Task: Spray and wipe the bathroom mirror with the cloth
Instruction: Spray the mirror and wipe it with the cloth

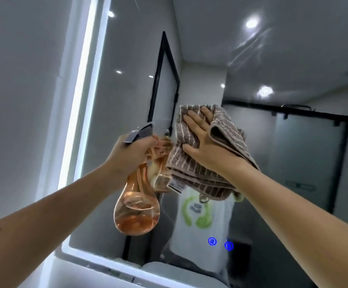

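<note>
The mirror [252,69] is the only surface here that carries anything. It hangs upright on a grey wall, with a glowing white strip [79,100] along its left edge and along its bottom edge. A folded brown cloth [189,169] with thin pale stripes lies against the glass near the middle, pressed there by the right hand [202,142], palm flat and fingers spread. Two small blue lit symbols [212,241] sit in the glass, low and right of the cloth.

The spray bottle [136,206] in the left hand [130,154] hangs just left of the cloth [191,163], which the right hand [202,142] presses flat on the mirror [272,69].
</note>
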Demonstrator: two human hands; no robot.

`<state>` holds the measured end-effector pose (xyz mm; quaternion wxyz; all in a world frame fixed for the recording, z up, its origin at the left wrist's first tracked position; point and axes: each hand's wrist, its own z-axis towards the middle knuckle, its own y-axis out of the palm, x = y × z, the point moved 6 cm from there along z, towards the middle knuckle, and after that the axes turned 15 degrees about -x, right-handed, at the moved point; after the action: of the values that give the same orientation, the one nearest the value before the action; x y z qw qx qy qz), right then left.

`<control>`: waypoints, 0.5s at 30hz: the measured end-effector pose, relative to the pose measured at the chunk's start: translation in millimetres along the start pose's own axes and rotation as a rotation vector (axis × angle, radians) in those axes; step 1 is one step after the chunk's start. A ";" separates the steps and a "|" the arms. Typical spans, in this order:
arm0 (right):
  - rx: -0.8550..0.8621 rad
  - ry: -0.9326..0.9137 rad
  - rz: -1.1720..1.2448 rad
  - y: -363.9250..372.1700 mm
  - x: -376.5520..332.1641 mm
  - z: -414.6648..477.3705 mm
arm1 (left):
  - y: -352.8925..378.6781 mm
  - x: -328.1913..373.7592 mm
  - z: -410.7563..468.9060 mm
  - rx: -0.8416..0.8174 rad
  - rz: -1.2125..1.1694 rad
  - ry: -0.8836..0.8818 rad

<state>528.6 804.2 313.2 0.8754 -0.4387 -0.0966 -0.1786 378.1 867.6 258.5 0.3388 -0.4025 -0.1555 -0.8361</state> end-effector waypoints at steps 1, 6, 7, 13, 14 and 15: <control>0.001 0.023 0.015 -10.3 4.4 9.0 | 1.2 8.5 4.1 0.001 -0.004 0.011; 0.039 0.084 0.059 -13.4 6.5 13.0 | 9.0 24.8 12.2 -0.042 0.021 0.045; 0.054 0.090 0.057 -4.5 5.6 -0.4 | 10.6 19.8 10.8 -0.049 0.017 0.042; 0.054 0.090 0.058 15.9 4.5 -30.1 | 22.6 5.4 5.9 -0.090 0.003 0.032; 0.048 0.091 0.050 12.8 4.7 -26.1 | 23.5 9.8 8.1 -0.093 0.007 0.040; 0.036 0.093 0.033 8.4 5.1 -19.8 | 23.0 14.8 11.7 -0.089 0.006 0.047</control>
<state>536.9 791.8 296.9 0.8895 -0.4155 -0.0518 -0.1828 394.0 850.7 277.1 0.3266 -0.3977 -0.1091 -0.8505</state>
